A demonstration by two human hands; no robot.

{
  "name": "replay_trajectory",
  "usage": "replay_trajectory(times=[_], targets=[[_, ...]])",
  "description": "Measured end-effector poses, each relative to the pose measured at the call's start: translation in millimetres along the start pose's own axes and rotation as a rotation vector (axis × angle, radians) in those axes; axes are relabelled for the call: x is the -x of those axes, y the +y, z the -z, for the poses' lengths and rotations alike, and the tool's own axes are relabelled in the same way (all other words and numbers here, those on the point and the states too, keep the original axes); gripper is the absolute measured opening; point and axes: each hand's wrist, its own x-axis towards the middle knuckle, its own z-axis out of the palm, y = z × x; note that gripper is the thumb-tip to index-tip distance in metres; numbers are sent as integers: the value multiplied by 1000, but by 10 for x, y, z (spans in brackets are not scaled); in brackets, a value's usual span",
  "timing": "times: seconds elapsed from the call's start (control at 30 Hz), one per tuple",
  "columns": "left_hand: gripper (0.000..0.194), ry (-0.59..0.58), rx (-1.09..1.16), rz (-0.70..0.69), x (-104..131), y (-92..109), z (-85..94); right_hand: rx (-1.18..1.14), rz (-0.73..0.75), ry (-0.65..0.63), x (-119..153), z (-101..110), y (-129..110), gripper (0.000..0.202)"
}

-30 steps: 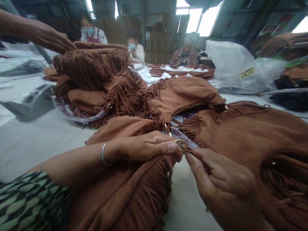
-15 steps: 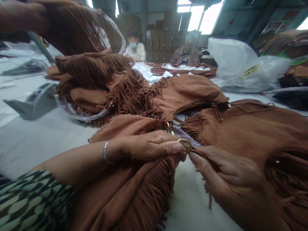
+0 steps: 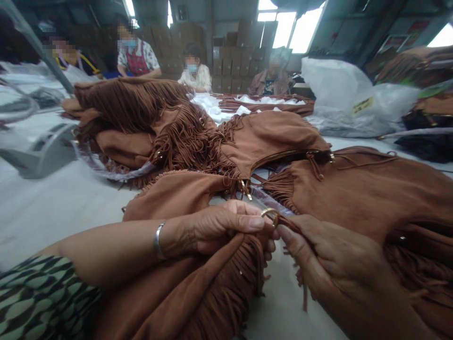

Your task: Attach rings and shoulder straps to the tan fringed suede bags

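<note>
Left hand (image 3: 222, 226) pinches a gold ring (image 3: 270, 211); right hand (image 3: 334, 259), just beside, grips brown cord (image 3: 287, 222) running rightward from it.

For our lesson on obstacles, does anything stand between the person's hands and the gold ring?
Nothing visible does: the left hand holds the gold ring, and the right hand pinches the brown strip beside it.

Straight over the pale tabletop (image 3: 42, 212) now, back to brown cartons (image 3: 236, 66) stacked high by a grey column (image 3: 208, 28), then up to windows (image 3: 307, 30) blazing white against a dim grey-green wall (image 3: 345, 30).
</note>
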Motion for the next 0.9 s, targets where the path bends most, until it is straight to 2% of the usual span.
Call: replay_trajectory(times=[0.1,0.23,0.47,0.6,0.9], targets=[[30,64,68,-9,-12,-68,3,6,-7,-114,36,-23,71,36],[31,91,93,-15,-23,-120,55,33,-3,-118,56,-61,124,35],[36,65,175,-6,-29,-121,66,139,154,21,2,-63,46,34],[31,86,96,-46,-20,-116,45,187,213,49,-21,-55,24,32],[32,148,-46,-89,4,-90,30,125,215,109,-48,-124,23,27]])
